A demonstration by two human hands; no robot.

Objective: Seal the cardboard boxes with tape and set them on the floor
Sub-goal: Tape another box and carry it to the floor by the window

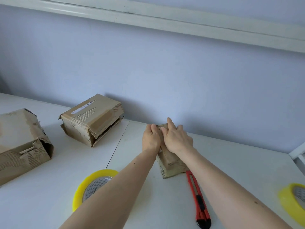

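Both hands press on a small box (pixel 170 161) lying on the white tabletop (pixel 148 195), close to the wall. The left hand (pixel 151 138) lies flat along the box's left top edge, fingers straight. The right hand (pixel 177 138) covers the top, fingers extended and pressing down (index finger stretched past the far end). A red cutter (pixel 198 198) lies just right of the box. A yellow tape roll (pixel 79 194) sits under the left forearm, another tape roll (pixel 290 200) at the right edge. Two larger boxes, one (pixel 92 119) by the wall and one (pixel 23 142) at far left, stand with loose flaps.
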